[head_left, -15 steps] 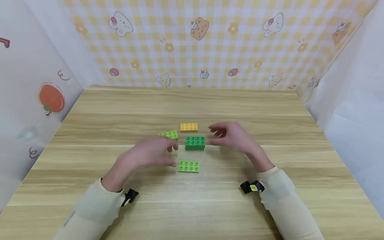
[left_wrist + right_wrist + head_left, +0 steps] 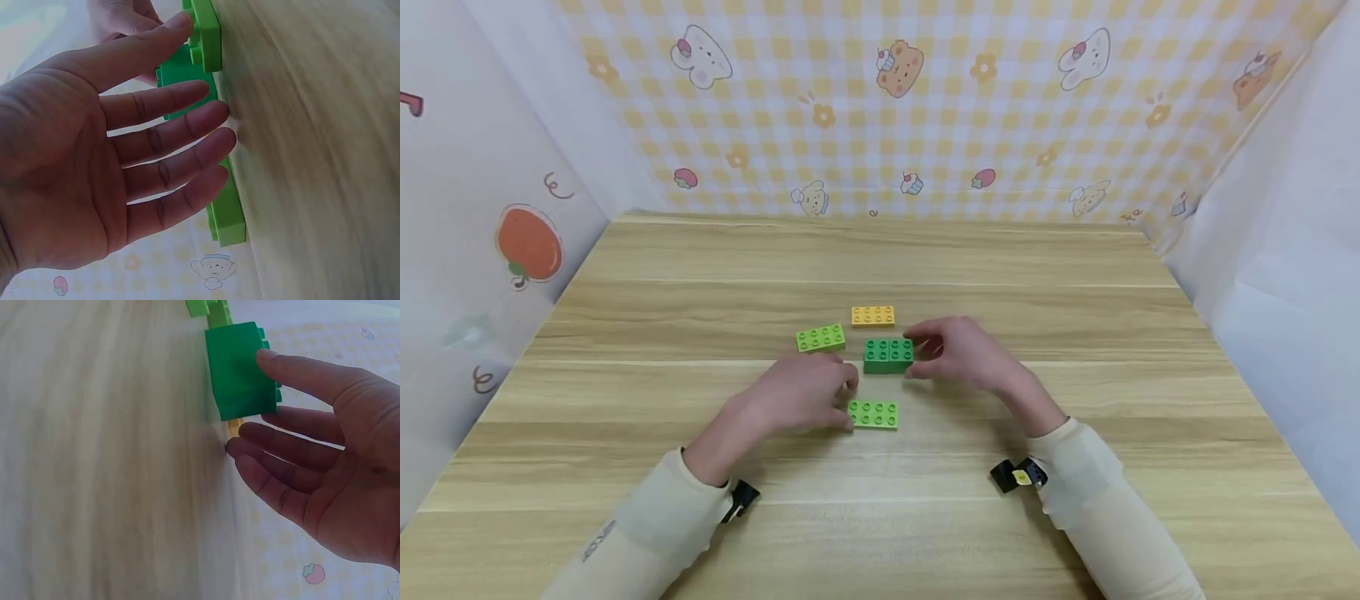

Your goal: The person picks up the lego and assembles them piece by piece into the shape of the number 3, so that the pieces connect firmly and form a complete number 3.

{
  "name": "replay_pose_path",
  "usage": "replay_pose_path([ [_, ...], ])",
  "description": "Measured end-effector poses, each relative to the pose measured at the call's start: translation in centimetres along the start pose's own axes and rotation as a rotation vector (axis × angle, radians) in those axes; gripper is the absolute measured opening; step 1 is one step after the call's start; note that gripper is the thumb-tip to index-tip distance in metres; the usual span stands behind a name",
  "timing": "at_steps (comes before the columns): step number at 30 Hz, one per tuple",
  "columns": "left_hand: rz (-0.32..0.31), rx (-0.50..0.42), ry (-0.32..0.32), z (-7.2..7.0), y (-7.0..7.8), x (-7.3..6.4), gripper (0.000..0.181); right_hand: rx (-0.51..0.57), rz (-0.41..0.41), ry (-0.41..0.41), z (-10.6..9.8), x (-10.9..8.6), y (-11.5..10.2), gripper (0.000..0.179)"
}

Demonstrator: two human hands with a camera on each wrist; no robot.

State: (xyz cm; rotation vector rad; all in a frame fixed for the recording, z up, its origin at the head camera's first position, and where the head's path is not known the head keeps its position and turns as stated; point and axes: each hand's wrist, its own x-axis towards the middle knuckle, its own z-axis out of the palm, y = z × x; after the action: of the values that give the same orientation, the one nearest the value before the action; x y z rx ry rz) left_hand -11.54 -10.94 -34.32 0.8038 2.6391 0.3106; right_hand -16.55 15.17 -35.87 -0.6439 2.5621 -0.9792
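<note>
Two dark green 2x2 building bricks point(image 2: 888, 357) stand side by side on the table, studs up. My right hand point(image 2: 966, 354) is at their right end, thumb on the near side and index finger on the far side; whether they touch is unclear. My left hand point(image 2: 81, 156) has its fingers spread and nearly straight, with nothing held. Its thumb tip is at the left end of a light green brick point(image 2: 874, 415), contact uncertain. Another light green brick point(image 2: 821, 337) lies beyond the left hand, slightly turned. A yellow brick point(image 2: 872, 316) lies behind the dark green pair.
The wooden table point(image 2: 880, 533) stretches around the bricks on all sides. A yellow checked cloth point(image 2: 880, 117) hangs behind it, with white sheets at the left and right. Each wrist carries a small black camera point(image 2: 743, 498).
The left hand has shifted right and nearer, uncovering more of the turned light green brick. The right hand has moved left to the end of the dark green pair. The bricks stay in place.
</note>
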Motion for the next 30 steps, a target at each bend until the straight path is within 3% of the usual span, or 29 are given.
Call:
replay_pose_path([
  [21, 0.018, 0.006, 0.025, 0.7, 0.6, 0.5, 0.025, -0.058, -0.01, 0.023, 1.0, 0.5, -0.4, 0.04],
  [30, 0.007, -0.008, 0.041, 0.7, 0.3, 0.6, 0.025, -0.04, -0.001, 0.031, -0.1, -0.2, -0.5, 0.039],
])
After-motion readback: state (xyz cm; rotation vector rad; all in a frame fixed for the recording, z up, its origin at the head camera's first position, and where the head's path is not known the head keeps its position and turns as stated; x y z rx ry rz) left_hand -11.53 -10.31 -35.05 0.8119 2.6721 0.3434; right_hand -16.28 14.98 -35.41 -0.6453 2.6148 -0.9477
